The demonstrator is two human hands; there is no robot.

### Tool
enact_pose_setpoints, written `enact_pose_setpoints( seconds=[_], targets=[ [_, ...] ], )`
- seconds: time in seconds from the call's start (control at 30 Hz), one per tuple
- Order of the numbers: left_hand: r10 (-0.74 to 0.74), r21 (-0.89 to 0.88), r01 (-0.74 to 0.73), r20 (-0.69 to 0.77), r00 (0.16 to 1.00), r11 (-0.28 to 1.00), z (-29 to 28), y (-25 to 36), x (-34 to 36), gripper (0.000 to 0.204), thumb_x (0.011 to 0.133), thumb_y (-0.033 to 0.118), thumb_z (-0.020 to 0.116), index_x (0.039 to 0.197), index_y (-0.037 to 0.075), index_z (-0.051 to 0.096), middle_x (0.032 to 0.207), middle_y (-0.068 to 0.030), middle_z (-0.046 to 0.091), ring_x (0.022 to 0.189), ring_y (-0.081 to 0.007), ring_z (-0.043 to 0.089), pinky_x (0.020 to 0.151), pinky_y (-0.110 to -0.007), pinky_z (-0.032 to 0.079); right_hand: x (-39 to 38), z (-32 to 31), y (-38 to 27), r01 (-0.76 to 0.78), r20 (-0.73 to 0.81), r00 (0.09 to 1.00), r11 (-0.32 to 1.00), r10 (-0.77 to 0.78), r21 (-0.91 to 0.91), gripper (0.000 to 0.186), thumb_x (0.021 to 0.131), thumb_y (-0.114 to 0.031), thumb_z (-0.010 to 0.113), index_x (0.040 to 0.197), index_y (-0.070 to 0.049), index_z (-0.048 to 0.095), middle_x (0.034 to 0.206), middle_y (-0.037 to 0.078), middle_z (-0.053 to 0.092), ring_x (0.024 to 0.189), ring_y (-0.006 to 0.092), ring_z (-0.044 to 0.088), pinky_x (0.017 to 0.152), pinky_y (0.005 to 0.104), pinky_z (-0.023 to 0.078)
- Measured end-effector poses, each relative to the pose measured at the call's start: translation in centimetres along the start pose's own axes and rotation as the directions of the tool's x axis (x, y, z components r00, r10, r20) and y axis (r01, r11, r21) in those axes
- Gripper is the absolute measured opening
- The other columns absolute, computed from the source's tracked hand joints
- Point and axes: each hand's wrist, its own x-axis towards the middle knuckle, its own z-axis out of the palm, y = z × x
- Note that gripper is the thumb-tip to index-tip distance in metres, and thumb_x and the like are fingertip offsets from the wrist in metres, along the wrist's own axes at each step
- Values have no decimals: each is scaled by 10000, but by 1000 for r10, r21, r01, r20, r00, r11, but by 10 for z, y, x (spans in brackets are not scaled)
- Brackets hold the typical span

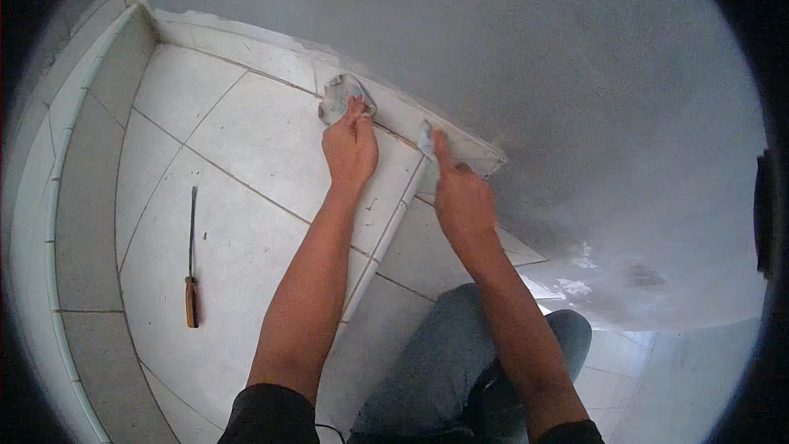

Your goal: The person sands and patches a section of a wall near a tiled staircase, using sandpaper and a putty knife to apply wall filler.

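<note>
My left hand (351,150) is closed on a crumpled greyish rag (335,99), which lies against the foot of the white skirting tiles (283,59). Further right, my right hand (465,199) is closed, with its index finger stretched along a small pale, bluish-grey piece (426,140). That piece touches the skirting just above the rounded step edge (397,220); its kind is not clear, though it looks like cloth. Away to the left, a screwdriver (191,279) with a wooden-coloured handle lies on the white floor tiles (246,279), its long shaft towards the wall.
A grey wall (509,41) rises behind the skirting. Along the left curves a raised tiled border (89,197). The floor drops at the step edge to a lower tiled level (423,247), where my jeans-clad knee (427,345) is. Small crumbs (205,236) lie near the screwdriver.
</note>
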Motion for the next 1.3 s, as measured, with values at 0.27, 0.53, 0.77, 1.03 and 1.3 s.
enact_pose_setpoints(
  seconds=[0.27, 0.53, 0.77, 1.03, 1.3],
  targets=[
    [-59, -70, 56, -35, 998, 996, -2, 4, 0, 382, 923, 116, 490, 1226, -65, 636, 1247, -253, 635, 1230, -309, 599, 1057, -330, 424, -36, -11, 62, 207, -53, 978, 976, -204, 59, 704, 933, -105, 579, 1560, -154, 262, 824, 185, 682, 629, 290, 665, 611, 412, 551],
    [213, 330, -188, -40, 976, 925, 12, -6, 0, 457, 936, 126, 479, 1328, -103, 527, 1384, -303, 516, 1271, -391, 543, 1060, -399, 425, -54, 9, 104, 119, -123, 991, 827, -60, 550, 683, 928, -90, 565, 1541, -75, 265, 829, 212, 667, 649, 322, 664, 640, 426, 535],
    [81, 207, -98, 93, 992, 973, 5, -2, -10, 442, 987, 141, 455, 1362, -88, 503, 1399, -255, 536, 1298, -341, 528, 1121, -354, 341, -42, 1, 103, -285, 335, 930, 276, -151, 918, 577, 979, -62, 505, 1527, -63, 327, 830, 131, 569, 696, 171, 588, 655, 362, 574],
    [-34, -30, 34, 9, 999, 999, 0, 10, -8, 396, 967, 95, 463, 1311, -77, 556, 1196, -221, 676, 1160, -253, 629, 1021, -319, 426, -9, 16, 59, -263, 301, 943, 235, -144, 936, 499, 1010, -108, 483, 1503, -101, 404, 824, 74, 577, 708, 114, 550, 651, 296, 544],
    [47, -6, -47, -21, 999, 999, -4, -6, -2, 358, 939, 72, 466, 1226, -76, 621, 1098, -217, 713, 1065, -293, 684, 952, -316, 477, 9, 31, 18, -241, 241, 970, 307, 36, 921, 411, 1007, -163, 487, 1402, -56, 531, 954, 144, 674, 833, 206, 625, 861, 339, 487]
  ],
)
